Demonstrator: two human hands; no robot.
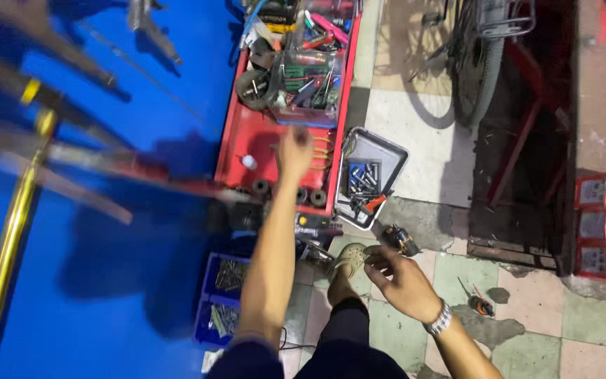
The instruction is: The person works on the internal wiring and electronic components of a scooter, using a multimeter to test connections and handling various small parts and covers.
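The left hand (pixel 294 151) reaches out, fingers loosely spread and empty, over the red metal tool tray (pixel 247 137), while the right hand (pixel 401 277) hangs back half-curled, holding nothing.

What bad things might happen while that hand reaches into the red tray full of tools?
The left hand stretches far into the red tray, so it might scrape on the packed tools. The foot stands close to the loose part on the floor; stepping on it may cause a stumble. The grey tray overhangs the red one and may tip.
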